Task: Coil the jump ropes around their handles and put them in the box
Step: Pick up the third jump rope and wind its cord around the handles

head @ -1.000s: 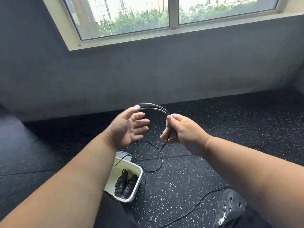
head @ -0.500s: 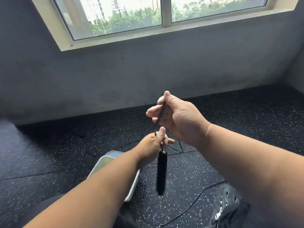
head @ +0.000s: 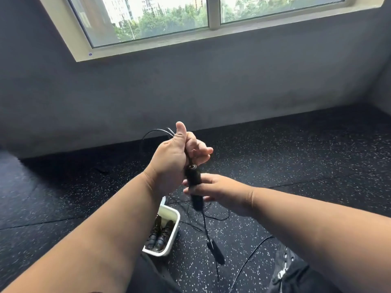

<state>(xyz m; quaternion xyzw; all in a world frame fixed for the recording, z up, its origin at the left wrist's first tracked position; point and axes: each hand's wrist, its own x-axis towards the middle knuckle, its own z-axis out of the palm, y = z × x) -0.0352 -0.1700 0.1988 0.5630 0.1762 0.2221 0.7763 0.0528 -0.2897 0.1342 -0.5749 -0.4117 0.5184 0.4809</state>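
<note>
Speckled black rubber floor point(head: 296, 166) runs back to a grey wall point(head: 211, 85) under a wide cream-framed window point(head: 169, 17) showing trees and buildings. Above the floor, the left hand point(head: 169, 157) is raised with its thumb pointing up, its grip curled round a bunch of thin black jump rope cord point(head: 157, 132) that loops out past the thumb toward the wall. Just below that fist, a black cylindrical foam-covered jump rope handle point(head: 193, 178) stands tilted, its round end cap facing the camera. The right hand point(head: 220, 191) reaches in from the right behind the handle; its fingers lie across the handle's lower part, but the handle hides them, so I cannot tell whether that grip closes round it or only touches it. From the handle's lower end the cord drops to a second black handle point(head: 216, 251), blurred, hanging just above the floor. More loose cord trails over the floor near the person's dark shoe point(head: 285, 265) at the lower right. Below the left forearm point(head: 101, 229), which covers its near left side, a white rectangular plastic box point(head: 173, 229) sits on the floor; inside it lie two already coiled black jump ropes point(head: 159, 233), side by side
</note>
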